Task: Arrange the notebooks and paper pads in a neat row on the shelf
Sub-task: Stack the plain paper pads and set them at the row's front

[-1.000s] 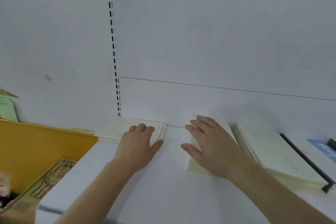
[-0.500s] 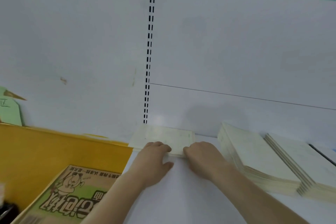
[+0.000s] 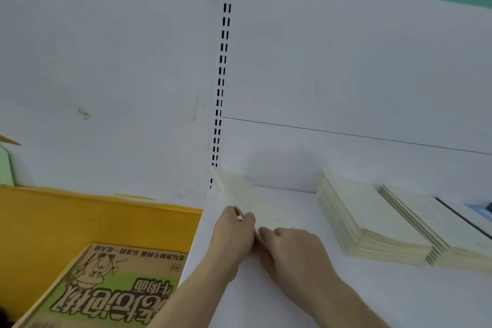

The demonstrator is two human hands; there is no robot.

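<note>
A thin cream paper pad (image 3: 247,196) lies turned lengthwise near the left end of the white shelf (image 3: 332,298). My left hand (image 3: 233,234) pinches its near left edge between thumb and fingers. Pressed against the pad's near end is my right hand (image 3: 288,246), fingers curled on it. To the right, a thick stack of cream pads (image 3: 364,218) lies flat, with a second stack (image 3: 436,229) touching its right side.
A yellow bin (image 3: 66,221) sits left of the shelf, holding a green printed cardboard box (image 3: 111,290). A slotted upright (image 3: 222,74) rises at the shelf's back left corner. A dark-edged item (image 3: 463,218) and a blue one (image 3: 479,210) lie at far right.
Both hands left the separate stacks and came together on the thin left pad. The pad has been rotated from crosswise to lengthwise. The view has shifted left.
</note>
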